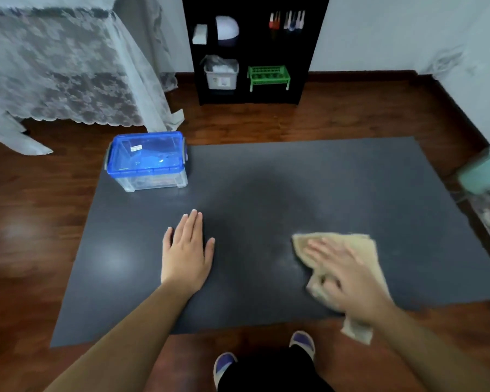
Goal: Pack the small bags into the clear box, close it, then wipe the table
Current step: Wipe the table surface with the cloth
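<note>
The clear box (150, 181) with its blue lid (146, 154) shut stands at the far left corner of the dark grey table (266, 199). Something blue shows through the lid; the small bags cannot be made out. A beige cloth (359, 250) lies at the near right of the table, one corner hanging over the front edge. My right hand (348, 278) lies flat on the cloth, blurred by motion, pressing it against the table. My left hand (187, 253) rests palm down on the table near the middle front, fingers spread, holding nothing.
A black shelf unit (252, 52) with a white bin (221, 75) and a green basket (268, 76) stands against the far wall. A lace-covered table (63, 69) is at far left. My feet (266, 357) are below the table's front edge.
</note>
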Motion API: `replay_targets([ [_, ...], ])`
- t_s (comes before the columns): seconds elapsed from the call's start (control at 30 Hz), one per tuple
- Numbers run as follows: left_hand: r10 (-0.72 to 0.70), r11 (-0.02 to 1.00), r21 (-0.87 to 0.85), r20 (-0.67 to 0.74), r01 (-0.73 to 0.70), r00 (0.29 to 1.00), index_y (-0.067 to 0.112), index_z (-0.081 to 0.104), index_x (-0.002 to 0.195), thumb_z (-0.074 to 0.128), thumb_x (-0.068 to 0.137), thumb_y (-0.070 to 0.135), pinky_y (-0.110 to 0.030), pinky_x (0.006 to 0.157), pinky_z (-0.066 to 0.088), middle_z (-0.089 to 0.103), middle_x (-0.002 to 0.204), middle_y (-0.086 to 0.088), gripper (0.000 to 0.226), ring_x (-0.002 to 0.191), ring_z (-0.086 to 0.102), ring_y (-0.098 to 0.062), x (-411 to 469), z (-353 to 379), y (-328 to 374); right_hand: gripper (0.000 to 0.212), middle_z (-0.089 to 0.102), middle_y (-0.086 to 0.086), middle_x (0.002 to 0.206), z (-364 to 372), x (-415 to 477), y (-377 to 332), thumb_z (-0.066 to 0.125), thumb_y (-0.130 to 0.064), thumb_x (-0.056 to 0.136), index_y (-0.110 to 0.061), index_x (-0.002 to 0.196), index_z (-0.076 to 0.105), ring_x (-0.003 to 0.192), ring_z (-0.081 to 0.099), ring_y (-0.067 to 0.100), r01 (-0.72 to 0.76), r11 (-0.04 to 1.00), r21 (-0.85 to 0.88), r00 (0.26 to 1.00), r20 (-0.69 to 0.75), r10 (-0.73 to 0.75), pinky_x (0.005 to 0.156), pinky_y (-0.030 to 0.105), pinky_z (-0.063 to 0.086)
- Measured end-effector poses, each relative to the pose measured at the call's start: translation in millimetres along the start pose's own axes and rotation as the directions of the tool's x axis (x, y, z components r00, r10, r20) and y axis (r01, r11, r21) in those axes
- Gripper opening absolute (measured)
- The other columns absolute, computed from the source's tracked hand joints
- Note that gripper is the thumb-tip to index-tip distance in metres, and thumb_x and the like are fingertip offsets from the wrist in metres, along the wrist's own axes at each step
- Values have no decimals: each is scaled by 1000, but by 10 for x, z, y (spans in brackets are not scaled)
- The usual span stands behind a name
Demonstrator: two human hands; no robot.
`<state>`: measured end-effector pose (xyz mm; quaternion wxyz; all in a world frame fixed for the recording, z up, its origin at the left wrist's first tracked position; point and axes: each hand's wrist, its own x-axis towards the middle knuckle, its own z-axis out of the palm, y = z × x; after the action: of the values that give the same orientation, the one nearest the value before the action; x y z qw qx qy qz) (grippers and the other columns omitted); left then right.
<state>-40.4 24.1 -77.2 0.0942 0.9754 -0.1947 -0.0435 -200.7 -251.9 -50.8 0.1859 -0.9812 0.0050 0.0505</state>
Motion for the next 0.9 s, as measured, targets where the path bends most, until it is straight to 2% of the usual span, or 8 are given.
replay_targets([
  [0.13, 0, 1000, -1, 1, 0, 1000, 12, 20, 147, 34, 95, 39, -40, 115, 12, 22, 157, -3, 60, 144, 16, -18, -20, 62, 128, 55, 39, 0, 150, -245, 326, 747, 47, -8, 85, -21, 138, 43, 142, 26, 19, -360, 929, 85, 917, -153, 369, 117, 40, 11],
  [0.23, -15, 1000, -15, -9, 15, 1000, 10, 24, 145, 39, 95, 36, -42, 115, 14, 26, 155, -6, 59, 143, 21, -22, -11, 47, 157, 56, 30, -2, 154, -208, 864, 684, 46, -19, 88, -25, 142, 34, 144, 18, 18, -432, 900, 65, 881, -181, 436, 116, 42, 9],
  [0.33, -12, 999, -32, -34, 11, 999, 7, 30, 143, 44, 94, 32, -44, 113, 19, 32, 152, -10, 57, 141, 26, -25, 48, 21, 234, 57, 27, -6, 156, -10, 1133, 159, 46, -30, 88, -30, 143, 32, 145, 16, 18, -278, 960, 7, 949, -155, 276, 116, 43, 11],
  [0.47, 17, 997, -79, -41, -20, 999, 9, 26, 145, 42, 94, 35, -42, 114, 18, 27, 155, -7, 59, 142, 23, -23, 170, 13, 524, 62, 24, -11, 156, 299, 589, -376, 40, -40, 85, -33, 145, 25, 145, 12, 12, 132, 990, -57, 991, -8, -133, 118, 41, 1],
  [0.57, 46, 997, -65, 0, -45, 999, 11, 20, 146, 36, 96, 40, -40, 116, 12, 21, 157, -4, 61, 144, 15, -19, 179, 88, 814, 61, 26, -16, 154, 209, 7, 3, 42, -39, 85, -37, 144, 25, 144, 13, 8, 193, 979, -64, 981, 47, -190, 117, 36, 1],
  [0.67, 31, 999, -19, 7, -31, 999, 12, 14, 147, 29, 95, 44, -40, 117, 8, 18, 158, -2, 63, 145, 11, -18, 165, 165, 958, 59, 35, -7, 151, -81, -330, 698, 48, -32, 84, -31, 141, 36, 142, 19, 10, -51, 996, -69, 998, -30, 49, 117, 33, 5],
  [0.77, 8, 1000, -2, -6, -8, 1000, 11, 16, 147, 30, 94, 44, -42, 116, 10, 20, 157, -3, 63, 145, 13, -19, 167, 195, 990, 55, 27, -5, 156, -352, -322, 1383, 43, -26, 91, -32, 143, 27, 143, 13, 10, -396, 918, -27, 915, -100, 392, 117, 38, 6],
  [0.9, -2, 1000, -2, -28, 2, 1000, 11, 24, 145, 38, 93, 42, -43, 115, 13, 27, 155, -5, 62, 143, 20, -21, 173, 202, 1007, 58, 15, -8, 159, -484, 353, 1617, 37, -36, 92, -32, 147, 20, 146, 8, 16, -534, 845, -29, 838, -152, 524, 117, 44, 6],
])
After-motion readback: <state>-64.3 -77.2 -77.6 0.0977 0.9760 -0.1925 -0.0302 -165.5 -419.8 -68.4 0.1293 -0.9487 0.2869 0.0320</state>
